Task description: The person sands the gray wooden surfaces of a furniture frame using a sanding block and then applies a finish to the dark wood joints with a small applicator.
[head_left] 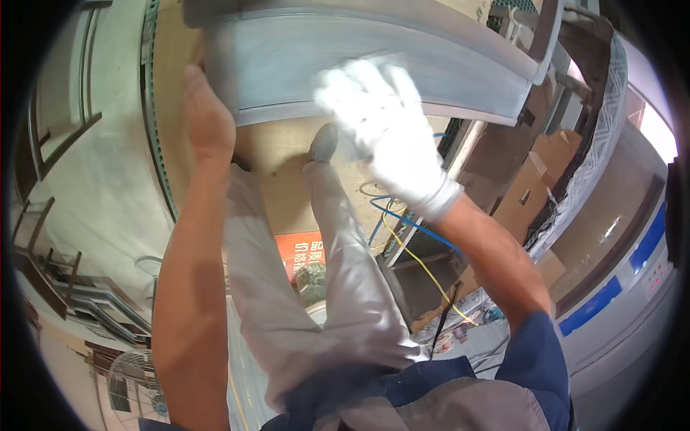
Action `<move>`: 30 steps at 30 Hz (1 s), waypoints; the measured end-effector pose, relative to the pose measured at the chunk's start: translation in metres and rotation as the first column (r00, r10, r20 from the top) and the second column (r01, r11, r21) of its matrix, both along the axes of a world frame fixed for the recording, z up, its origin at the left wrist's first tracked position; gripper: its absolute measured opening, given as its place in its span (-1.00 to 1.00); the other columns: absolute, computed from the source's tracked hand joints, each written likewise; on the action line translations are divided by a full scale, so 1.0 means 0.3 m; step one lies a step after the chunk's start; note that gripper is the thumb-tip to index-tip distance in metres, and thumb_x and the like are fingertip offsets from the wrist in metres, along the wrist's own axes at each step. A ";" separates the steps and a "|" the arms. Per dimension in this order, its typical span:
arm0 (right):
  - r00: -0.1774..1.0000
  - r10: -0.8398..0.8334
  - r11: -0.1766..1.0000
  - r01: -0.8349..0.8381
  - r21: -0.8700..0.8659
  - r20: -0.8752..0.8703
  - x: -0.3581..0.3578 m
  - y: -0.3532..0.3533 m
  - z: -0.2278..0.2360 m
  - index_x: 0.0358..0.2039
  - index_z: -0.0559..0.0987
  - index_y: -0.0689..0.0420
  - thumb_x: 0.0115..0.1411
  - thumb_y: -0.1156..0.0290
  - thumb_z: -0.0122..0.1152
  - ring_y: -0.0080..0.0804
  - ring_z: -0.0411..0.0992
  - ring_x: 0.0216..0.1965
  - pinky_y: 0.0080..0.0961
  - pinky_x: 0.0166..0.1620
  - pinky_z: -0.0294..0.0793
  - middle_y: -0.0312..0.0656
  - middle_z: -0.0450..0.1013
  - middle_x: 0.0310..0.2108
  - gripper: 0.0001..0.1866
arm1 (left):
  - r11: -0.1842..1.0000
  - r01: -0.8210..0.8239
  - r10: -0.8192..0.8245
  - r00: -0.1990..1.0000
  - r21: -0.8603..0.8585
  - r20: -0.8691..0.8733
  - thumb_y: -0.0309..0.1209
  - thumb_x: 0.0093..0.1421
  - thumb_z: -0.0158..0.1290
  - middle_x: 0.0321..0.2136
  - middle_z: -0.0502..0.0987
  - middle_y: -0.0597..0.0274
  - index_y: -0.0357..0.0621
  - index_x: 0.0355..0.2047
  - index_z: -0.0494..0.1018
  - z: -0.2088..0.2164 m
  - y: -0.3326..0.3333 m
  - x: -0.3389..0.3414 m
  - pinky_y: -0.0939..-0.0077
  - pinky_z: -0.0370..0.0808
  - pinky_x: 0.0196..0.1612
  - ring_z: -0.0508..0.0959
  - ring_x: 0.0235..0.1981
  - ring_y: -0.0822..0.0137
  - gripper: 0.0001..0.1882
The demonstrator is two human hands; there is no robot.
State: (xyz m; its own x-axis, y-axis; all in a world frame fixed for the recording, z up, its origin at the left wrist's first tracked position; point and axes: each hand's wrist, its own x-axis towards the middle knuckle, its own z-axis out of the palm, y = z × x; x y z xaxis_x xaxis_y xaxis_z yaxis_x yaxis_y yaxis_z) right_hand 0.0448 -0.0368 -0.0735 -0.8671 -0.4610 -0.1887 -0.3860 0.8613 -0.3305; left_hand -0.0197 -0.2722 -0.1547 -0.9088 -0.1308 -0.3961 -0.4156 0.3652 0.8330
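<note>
A long grey panel with a raised frame (287, 65) spans the top of the head view, its near edge toward me. My bare left hand (210, 115) is closed at the panel's left end, the fingers partly hidden behind it. Over the panel's middle is my right hand (377, 118) in a white glove, blurred by motion. Its fingers are stretched out and somewhat apart, with nothing visible in them. Whether the glove touches the surface or hovers just above it, I cannot tell.
Blue and yellow cables (413, 226) hang right of my legs. Cardboard (535, 172) and plastic-wrapped material (607, 122) line the right side. At the lower left stand a wire-caged fan (133, 381) and dark frame pieces (100, 312). A red printed sheet (298, 251) lies between my legs.
</note>
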 end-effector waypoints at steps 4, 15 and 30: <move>0.960 -0.270 0.873 0.209 -0.441 -0.078 -0.051 -0.308 -0.074 0.05 0.56 0.23 0.19 0.44 0.11 0.02 0.38 0.17 -0.04 0.35 0.25 -0.05 0.49 0.04 -0.60 | 0.984 -0.063 0.064 0.998 0.168 0.001 0.01 0.60 -0.41 0.19 0.53 0.04 -0.41 0.31 0.35 -0.081 -0.021 0.006 0.40 0.31 0.30 0.48 0.22 0.16 -0.30; 0.870 -0.492 0.794 0.466 -0.390 0.037 -0.020 -0.275 -0.048 0.27 0.46 0.19 0.13 0.47 0.20 0.12 0.36 0.24 -0.05 0.26 0.39 0.13 0.37 0.28 -0.38 | 0.975 -0.076 0.072 0.997 0.211 0.027 0.04 0.59 -0.41 0.19 0.50 0.11 -0.39 0.29 0.37 -0.038 -0.032 0.003 0.39 0.33 0.29 0.48 0.16 0.21 -0.28; 0.797 -0.568 0.782 0.444 -0.438 -0.205 -0.110 -0.263 -0.107 0.09 0.53 0.15 0.13 0.40 0.15 0.02 0.41 0.11 -0.13 0.21 0.38 0.00 0.44 0.04 -0.53 | 0.996 -0.045 0.047 0.999 -0.075 0.025 -0.06 0.58 -0.39 0.01 0.59 0.06 -0.42 0.06 0.47 -0.118 -0.108 0.013 0.33 0.40 0.17 0.52 -0.02 0.16 -0.37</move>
